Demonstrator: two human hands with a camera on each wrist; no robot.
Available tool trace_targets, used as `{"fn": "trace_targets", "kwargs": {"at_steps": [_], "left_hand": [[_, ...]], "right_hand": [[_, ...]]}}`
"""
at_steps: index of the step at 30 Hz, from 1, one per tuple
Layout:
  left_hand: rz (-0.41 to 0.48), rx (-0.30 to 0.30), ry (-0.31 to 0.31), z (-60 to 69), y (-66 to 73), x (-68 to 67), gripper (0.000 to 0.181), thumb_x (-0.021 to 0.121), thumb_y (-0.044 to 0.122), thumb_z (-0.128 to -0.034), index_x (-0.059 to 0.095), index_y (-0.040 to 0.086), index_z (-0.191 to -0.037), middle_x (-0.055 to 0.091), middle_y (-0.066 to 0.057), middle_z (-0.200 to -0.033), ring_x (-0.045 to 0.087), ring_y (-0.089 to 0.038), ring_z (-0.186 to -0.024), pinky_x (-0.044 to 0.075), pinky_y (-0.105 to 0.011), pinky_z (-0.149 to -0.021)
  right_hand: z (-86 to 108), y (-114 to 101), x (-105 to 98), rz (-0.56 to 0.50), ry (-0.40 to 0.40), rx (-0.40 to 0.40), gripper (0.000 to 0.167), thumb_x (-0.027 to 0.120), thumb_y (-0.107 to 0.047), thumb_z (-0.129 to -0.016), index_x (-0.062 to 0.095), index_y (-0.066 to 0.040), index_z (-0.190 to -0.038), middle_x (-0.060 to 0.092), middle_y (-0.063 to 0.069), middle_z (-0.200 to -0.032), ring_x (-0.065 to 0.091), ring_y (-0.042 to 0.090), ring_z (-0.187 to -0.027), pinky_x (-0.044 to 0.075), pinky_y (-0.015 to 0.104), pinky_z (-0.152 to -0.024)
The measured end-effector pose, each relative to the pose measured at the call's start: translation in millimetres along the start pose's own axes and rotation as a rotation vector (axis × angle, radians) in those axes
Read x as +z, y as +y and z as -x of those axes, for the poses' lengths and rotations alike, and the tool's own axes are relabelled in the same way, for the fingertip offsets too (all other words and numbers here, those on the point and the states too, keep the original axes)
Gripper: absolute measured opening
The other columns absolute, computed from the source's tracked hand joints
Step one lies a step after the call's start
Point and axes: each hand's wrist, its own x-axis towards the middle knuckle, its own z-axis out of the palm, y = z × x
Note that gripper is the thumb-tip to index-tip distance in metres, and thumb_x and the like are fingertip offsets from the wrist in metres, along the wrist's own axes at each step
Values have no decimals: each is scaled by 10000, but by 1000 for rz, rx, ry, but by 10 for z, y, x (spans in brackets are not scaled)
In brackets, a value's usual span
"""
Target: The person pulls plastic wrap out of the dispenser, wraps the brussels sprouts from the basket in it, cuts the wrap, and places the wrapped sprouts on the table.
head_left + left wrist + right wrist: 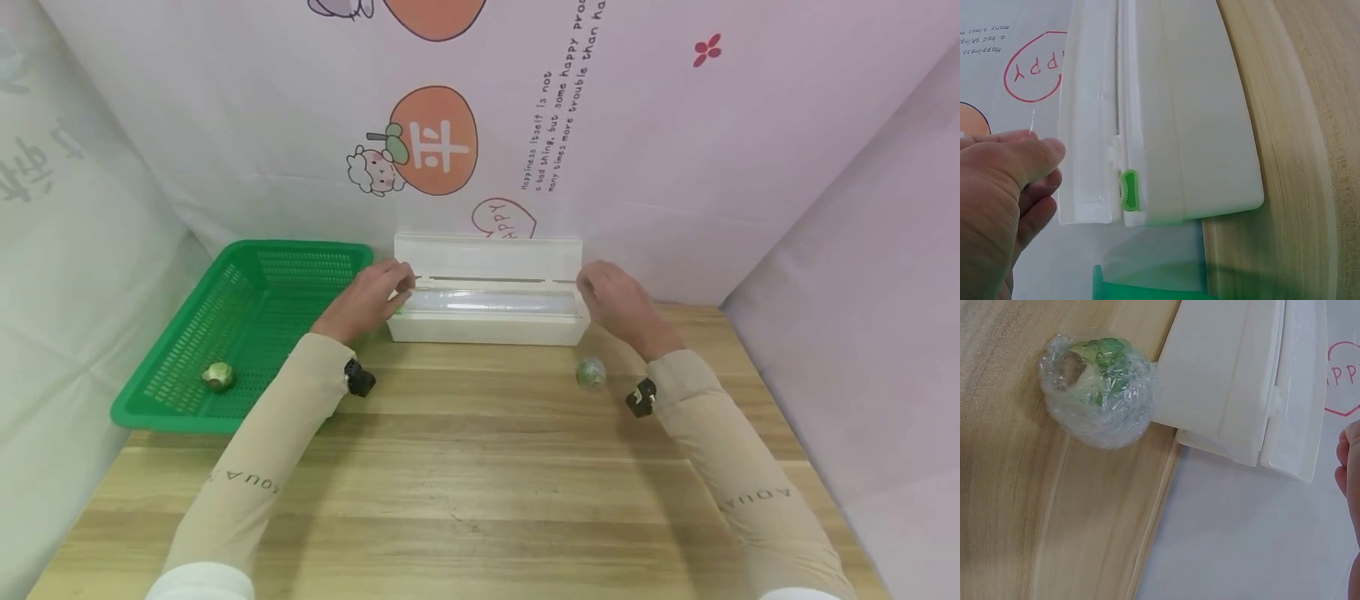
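Note:
A white cling film dispenser box stands at the back of the table, its lid raised. Inside lies a shiny roll of cling film. My left hand is at the box's left end, thumb and fingertips pinching the clear film, a thin glint of which shows in the left wrist view. At the right end, my right hand has its thumb and fingers together on the film's other side; the film itself is hard to see. A green slide cutter sits on the box edge. A film-wrapped green vegetable lies nearby.
On the left is a green plastic basket with an unwrapped green vegetable in it. The wooden table meets a printed white cloth wall right behind the box, and more cloth hangs at both sides.

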Motion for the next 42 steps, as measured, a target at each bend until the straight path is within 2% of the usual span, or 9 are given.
{"fn": "trace_targets", "kwargs": {"at_steps": [5, 10, 14, 21, 25, 33, 42], "left_hand": [[-3, 0, 20, 35, 11, -21, 67, 675, 82, -1030, 681, 54, -1091, 696, -116, -1077, 637, -263, -1000, 605, -416, -903], [-13, 32, 85, 75, 7, 2, 72, 687, 78, -1020, 724, 64, -1079, 714, -91, -1053, 669, -245, -980, 616, -403, -880], [-17, 63, 143, 111, 13, 9, 104, 684, 71, -1019, 756, 46, -1089, 723, -90, -1039, 694, -243, -970, 626, -399, -862], [-32, 93, 215, 163, 55, -38, 107, 687, 68, -1014, 773, 53, -1075, 730, -85, -1024, 708, -239, -950, 632, -405, -845], [-19, 97, 231, 190, 87, -79, 102, 689, 73, -1015, 778, 59, -1063, 741, -79, -1025, 710, -238, -956, 633, -408, -863], [-8, 121, 288, 242, 140, -145, 93, 706, 52, -997, 789, 52, -1042, 768, -92, -1034, 731, -254, -967, 642, -420, -880], [-8, 153, 322, 307, 245, -243, 78, 736, 40, -971, 795, 42, -1022, 775, -97, -1011, 742, -250, -941, 651, -410, -859]], "right_hand": [[42, -20, -3, -15, -23, 28, 139, 533, -30, -1053, 641, 53, -1087, 684, 210, -1054, 657, 363, -1020, 606, 501, -945], [110, -23, 10, -26, -8, 25, 164, 507, -41, -1068, 638, 57, -1081, 681, 205, -1034, 651, 355, -999, 604, 499, -919], [164, -24, 29, -9, 39, -17, 153, 510, -31, -1066, 638, 53, -1061, 673, 184, -979, 643, 325, -925, 612, 465, -838], [208, -26, 26, 40, 139, -131, 45, 603, 61, -979, 629, 42, -1011, 663, 168, -916, 630, 309, -846, 597, 433, -733], [212, -46, -12, 49, 152, -164, 56, 626, 71, -960, 635, 46, -1009, 675, 176, -917, 645, 322, -852, 607, 440, -745], [234, -104, -137, 35, 138, -169, 66, 654, 49, -964, 651, 53, -1029, 702, 189, -968, 677, 337, -909, 624, 465, -814], [255, -184, -308, 58, 166, -189, 92, 702, 25, -951, 671, 62, -1029, 723, 215, -1000, 700, 369, -948, 632, 493, -856]]}}
